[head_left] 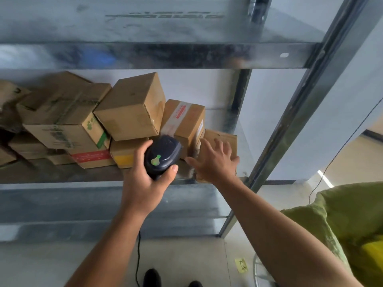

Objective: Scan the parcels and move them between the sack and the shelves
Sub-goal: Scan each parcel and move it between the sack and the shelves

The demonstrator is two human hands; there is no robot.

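Your left hand (145, 179) is raised with fingers curled tight in a grip; your right hand (215, 162) reaches farther, fingers spread wide.

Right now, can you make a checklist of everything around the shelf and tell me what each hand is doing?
Surface: metal shelf, its right end bare.
Job's things: cardboard parcels stacked on the shelf; a small box at the right end; green sack at lower right.
Clutter: yellow sticky note on the floor.
Hands: left hand grips a black scanner with a green light; right hand is open, fingers spread against the small box.
Cables: black scanner cord hanging down; thin wire along the wall.
Surroundings: pale wall, light floor, dark shoes below.
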